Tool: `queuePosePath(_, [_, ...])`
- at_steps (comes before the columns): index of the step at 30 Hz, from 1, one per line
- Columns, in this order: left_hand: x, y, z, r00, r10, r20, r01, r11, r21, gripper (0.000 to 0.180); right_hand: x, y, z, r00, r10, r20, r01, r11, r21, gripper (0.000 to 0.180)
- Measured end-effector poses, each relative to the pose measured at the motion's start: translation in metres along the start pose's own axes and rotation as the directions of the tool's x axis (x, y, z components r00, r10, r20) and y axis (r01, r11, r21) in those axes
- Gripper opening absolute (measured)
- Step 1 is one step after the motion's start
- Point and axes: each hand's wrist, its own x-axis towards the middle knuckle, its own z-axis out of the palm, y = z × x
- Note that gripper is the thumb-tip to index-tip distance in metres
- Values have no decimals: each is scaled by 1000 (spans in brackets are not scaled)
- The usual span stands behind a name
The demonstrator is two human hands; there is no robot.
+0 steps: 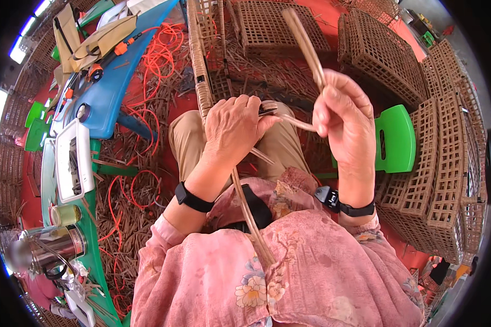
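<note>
The right hand (343,117) is pinching a pale, flat cane strip (305,46), which is bending in a loop over the lap toward the left hand (232,128). The left hand is closing around a dark blade (267,111) and a second long strip (251,218). One green stool (395,139) is standing beside several woven baskets (436,163).
</note>
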Motion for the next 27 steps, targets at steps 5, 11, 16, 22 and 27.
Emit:
queuePosePath(5, [-3, -5, -7, 993, 60, 99, -61, 998, 7, 50, -28, 5, -30, 879, 472, -64, -472, 882, 18, 15])
queuePosePath(11, [0, -3, -15, 983, 104, 152, -104, 995, -5, 62, -50, 42, -30, 678, 653, -338, -670, 738, 82, 23])
queuePosePath(16, [0, -3, -16, 982, 94, 165, -99, 995, 25, 65, -44, 40, -30, 708, 648, -281, -661, 748, 59, 20])
queuePosePath(22, [0, -1, -16, 983, 97, 159, -101, 995, 18, 64, -44, 40, -22, 691, 657, -300, -661, 743, 107, 20])
queuePosePath(27, [-1, -4, -16, 984, 102, 146, -104, 995, 4, 65, -45, 39, -12, 680, 676, -285, -686, 723, 80, 21])
